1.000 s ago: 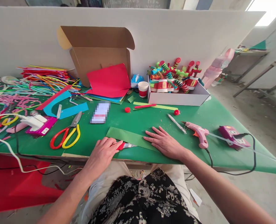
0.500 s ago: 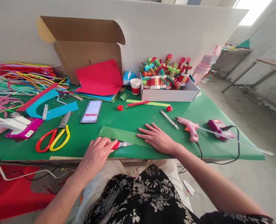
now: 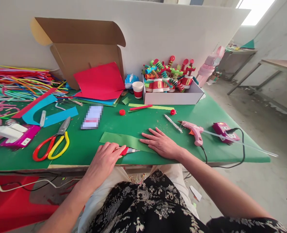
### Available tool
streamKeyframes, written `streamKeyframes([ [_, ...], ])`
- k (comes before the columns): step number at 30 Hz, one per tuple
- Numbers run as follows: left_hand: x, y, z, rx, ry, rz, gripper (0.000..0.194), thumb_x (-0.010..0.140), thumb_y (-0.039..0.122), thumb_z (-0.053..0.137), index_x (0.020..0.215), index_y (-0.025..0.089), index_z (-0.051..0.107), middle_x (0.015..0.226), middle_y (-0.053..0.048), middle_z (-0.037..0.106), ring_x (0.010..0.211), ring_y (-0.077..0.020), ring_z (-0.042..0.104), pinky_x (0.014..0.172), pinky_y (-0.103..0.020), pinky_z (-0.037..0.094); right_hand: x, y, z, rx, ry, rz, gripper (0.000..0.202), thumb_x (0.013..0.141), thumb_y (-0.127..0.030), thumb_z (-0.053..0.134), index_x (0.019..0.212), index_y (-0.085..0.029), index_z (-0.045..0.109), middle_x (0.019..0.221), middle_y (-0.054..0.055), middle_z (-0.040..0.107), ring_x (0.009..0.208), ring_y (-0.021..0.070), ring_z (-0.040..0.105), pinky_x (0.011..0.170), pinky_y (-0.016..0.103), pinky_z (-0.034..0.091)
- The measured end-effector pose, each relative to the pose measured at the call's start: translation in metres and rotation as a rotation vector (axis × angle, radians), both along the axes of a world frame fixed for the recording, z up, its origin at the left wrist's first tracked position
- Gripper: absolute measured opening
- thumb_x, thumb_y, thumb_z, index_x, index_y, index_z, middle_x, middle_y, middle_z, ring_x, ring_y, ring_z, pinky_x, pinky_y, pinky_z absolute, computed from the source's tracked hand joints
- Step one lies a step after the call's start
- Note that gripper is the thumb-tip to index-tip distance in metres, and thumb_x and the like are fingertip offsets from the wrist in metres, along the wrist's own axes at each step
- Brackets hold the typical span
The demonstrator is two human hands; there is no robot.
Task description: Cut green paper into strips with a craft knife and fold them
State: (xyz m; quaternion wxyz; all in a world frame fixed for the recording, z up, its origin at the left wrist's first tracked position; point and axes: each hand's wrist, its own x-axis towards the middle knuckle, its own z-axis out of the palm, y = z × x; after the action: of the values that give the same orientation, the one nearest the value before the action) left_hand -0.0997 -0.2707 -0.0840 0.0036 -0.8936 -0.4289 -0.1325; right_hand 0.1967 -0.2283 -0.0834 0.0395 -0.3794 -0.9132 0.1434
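A strip of green paper [image 3: 124, 139] lies along the front of the table. My right hand [image 3: 161, 144] presses flat on its right end, fingers spread. My left hand [image 3: 107, 158] is wrapped round a red utility knife [image 3: 124, 151], whose blade points right toward my right hand and runs along the strip's near edge. Part of the knife's handle is hidden under my fingers. Further left are scissors [image 3: 55, 139] with one red and one yellow handle. Beyond the strip lies a phone [image 3: 92, 117], its screen blurred out.
A pink glue gun [image 3: 194, 131] with a long clear stick and a white pen [image 3: 173, 123] lie to the right. A white box [image 3: 174, 98] of paper figures, a paper cup [image 3: 138, 90], red sheets [image 3: 100, 81] and pipe cleaners [image 3: 24, 84] stand at the back.
My left hand and the knife have slid slightly to the right along the strip, which now bows a little. My right hand stays on the paper. The whole view has shifted slightly.
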Motion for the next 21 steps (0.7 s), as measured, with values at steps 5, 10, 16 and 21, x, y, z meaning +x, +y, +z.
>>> streamKeyframes([
  [5,0.003,-0.003,0.0,-0.006,0.003,0.003,0.035,0.097,0.011,0.047,0.128,0.02,0.059,0.101,-0.005,0.063,0.089,-0.0207,0.051,0.072,-0.032,0.035,0.0,0.0,-0.001,0.001,-0.011,0.004,0.045,0.106,-0.032,0.031,0.15,-0.031,0.041,0.16,-0.002,0.033,0.15,0.0308,0.02,0.122,0.059,0.014],
  [10,0.012,0.0,-0.002,0.007,-0.008,-0.016,0.033,0.096,0.012,0.05,0.128,0.019,0.06,0.1,-0.005,0.063,0.09,-0.0209,0.051,0.074,-0.033,0.036,-0.001,-0.001,-0.002,0.016,-0.007,-0.003,0.045,0.106,-0.032,0.031,0.15,-0.032,0.041,0.159,-0.002,0.034,0.151,0.0294,0.019,0.122,0.057,0.014],
  [16,0.015,-0.004,-0.002,-0.008,-0.008,-0.018,0.033,0.097,0.014,0.047,0.128,0.02,0.059,0.1,-0.005,0.063,0.089,-0.0202,0.051,0.072,-0.033,0.037,-0.001,-0.001,-0.002,0.014,-0.005,-0.001,0.045,0.106,-0.032,0.031,0.15,-0.033,0.04,0.159,-0.002,0.034,0.151,0.0286,0.02,0.122,0.056,0.014],
  [21,0.024,-0.004,-0.001,-0.01,-0.006,-0.019,0.032,0.098,0.016,0.045,0.126,0.02,0.06,0.101,-0.006,0.063,0.09,-0.0208,0.051,0.074,-0.034,0.038,0.0,-0.001,-0.004,0.021,0.002,-0.007,0.045,0.106,-0.032,0.032,0.149,-0.033,0.041,0.159,-0.002,0.035,0.15,0.0289,0.02,0.122,0.056,0.014],
])
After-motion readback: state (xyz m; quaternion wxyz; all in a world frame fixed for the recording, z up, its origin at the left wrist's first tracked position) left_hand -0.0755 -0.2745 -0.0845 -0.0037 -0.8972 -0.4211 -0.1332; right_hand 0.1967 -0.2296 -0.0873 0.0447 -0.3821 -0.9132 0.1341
